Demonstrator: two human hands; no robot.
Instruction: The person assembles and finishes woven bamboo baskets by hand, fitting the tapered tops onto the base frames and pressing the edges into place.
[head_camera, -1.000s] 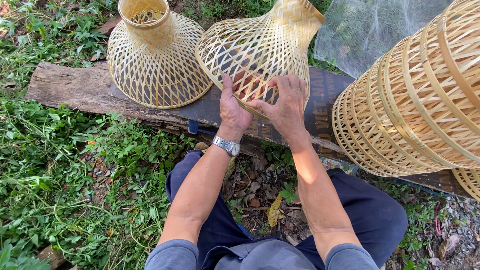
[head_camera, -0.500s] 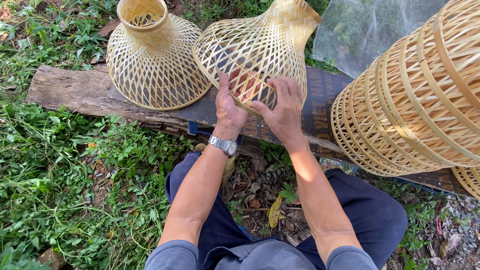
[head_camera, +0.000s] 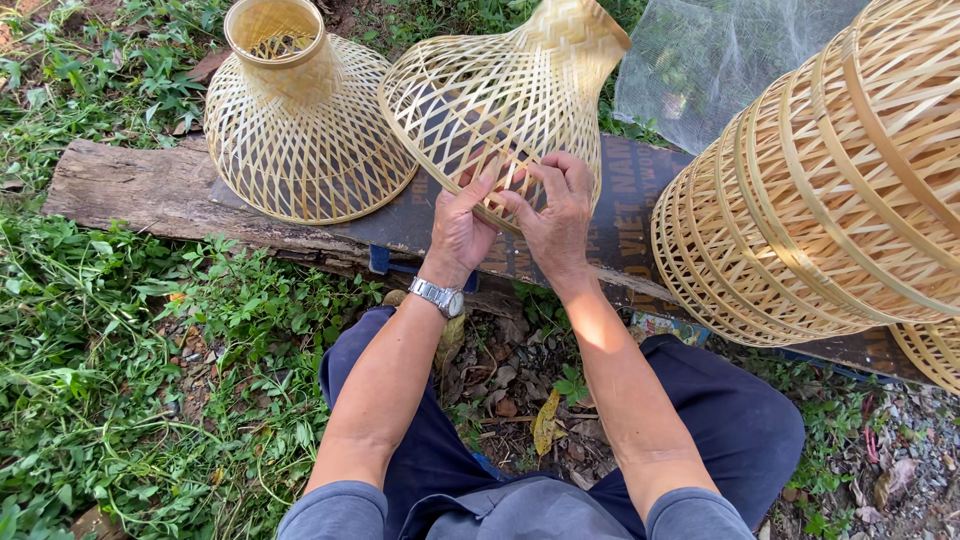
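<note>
- Two hands work one basket: your left hand (head_camera: 458, 225) and right hand (head_camera: 560, 215) both sit on the near rim of the tilted woven bamboo basket (head_camera: 500, 95), which rests in the middle of the scene on the dark board (head_camera: 620, 235), its narrow neck pointing far and to the right.
- Your left fingers lie close together and reach up against the rim; the thumb seems to press the weave from the near side, though the exact pinch is hidden by the hand itself.
- Your right fingers are curled and slightly parted, fingertips hooked on the rim strips just beside the left hand.
- Keep the two hands near each other as they are, so that the thin strips between them stay supported and do not bow, I would judge.
- Hold the basket tilted towards you; that angle keeps the rim edge in plain view.
- Press lightly: the open lattice looks springy and could crack at a crossing under a hard squeeze.
- A second basket (head_camera: 300, 120) stands upright just to the left, touching or nearly touching yours; mind it when you turn the work.
- The big stack of baskets (head_camera: 820, 200) leans close on the right, with grey netting (head_camera: 720, 60) beyond.
- Your wristwatch (head_camera: 438, 296) sits clear of the weave.
</note>
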